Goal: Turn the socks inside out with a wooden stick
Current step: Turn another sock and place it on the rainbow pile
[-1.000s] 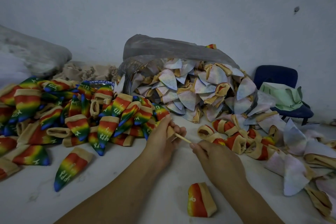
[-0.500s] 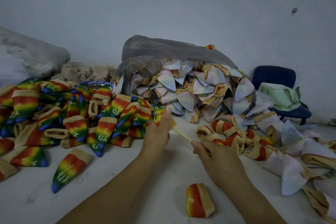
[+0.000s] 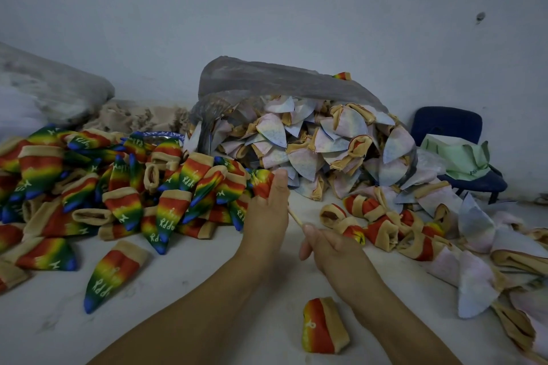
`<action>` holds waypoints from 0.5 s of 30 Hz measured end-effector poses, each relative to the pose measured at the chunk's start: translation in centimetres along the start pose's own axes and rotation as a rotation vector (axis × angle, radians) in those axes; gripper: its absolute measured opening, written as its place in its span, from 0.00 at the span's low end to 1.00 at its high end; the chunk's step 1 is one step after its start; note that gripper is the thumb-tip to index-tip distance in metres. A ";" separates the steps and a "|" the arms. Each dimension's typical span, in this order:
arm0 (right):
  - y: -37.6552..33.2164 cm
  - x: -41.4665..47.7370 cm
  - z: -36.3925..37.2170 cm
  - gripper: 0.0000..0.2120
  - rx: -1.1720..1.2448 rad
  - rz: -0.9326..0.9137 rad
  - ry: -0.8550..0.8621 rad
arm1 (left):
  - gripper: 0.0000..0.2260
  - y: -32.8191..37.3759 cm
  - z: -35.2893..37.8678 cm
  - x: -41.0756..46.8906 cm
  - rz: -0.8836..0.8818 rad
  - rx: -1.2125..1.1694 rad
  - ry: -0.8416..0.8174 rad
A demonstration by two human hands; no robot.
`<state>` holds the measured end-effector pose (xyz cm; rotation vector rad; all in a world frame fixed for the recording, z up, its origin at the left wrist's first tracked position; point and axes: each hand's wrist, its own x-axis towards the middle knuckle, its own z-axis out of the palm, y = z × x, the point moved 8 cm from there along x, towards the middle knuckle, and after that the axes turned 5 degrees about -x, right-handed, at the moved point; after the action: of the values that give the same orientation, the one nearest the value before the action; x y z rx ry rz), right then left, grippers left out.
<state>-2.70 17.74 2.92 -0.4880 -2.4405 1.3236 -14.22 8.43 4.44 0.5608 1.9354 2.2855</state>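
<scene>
My left hand [image 3: 268, 216] grips a rainbow sock [image 3: 262, 182] whose red and yellow cloth bulges above the fingers, over the end of a thin wooden stick [image 3: 295, 218]. My right hand [image 3: 332, 249] pinches the near end of that stick. A heap of rainbow socks [image 3: 103, 187] printed with white letters lies to the left. A heap of pale inside-out socks [image 3: 311, 142] spills from a grey plastic bag [image 3: 267, 77] behind the hands. One short rainbow sock [image 3: 323, 326] lies near my right forearm.
Rolled red and tan socks [image 3: 376, 222] and more pale socks [image 3: 474, 275] lie at the right. A single rainbow sock [image 3: 112, 275] lies apart at the front left. A blue chair [image 3: 447, 127] with green cloth stands at the far right wall. A grey sack [image 3: 44, 89] lies far left.
My left hand has pushed farther along the stick and the sock's coloured side has come out above my fingers. My right hand has stayed on the stick's near end.
</scene>
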 end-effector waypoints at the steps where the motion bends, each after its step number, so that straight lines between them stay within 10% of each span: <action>1: 0.2 0.0 0.2 0.22 0.009 0.010 -0.010 | 0.28 0.1 0.1 -0.1 0.016 0.011 -0.016; 10: 1.2 0.5 -2.1 0.22 -0.195 -0.028 0.087 | 0.50 -2.4 -0.4 -0.4 -0.187 0.058 -0.045; 15: 1.0 0.6 -3.6 0.26 -0.300 -0.088 0.111 | 0.33 -1.9 -0.2 -0.7 -0.133 -0.028 -0.157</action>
<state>-1.50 21.18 4.04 -0.5044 -2.5450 0.8754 -13.95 8.39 2.41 0.5716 1.8089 2.1173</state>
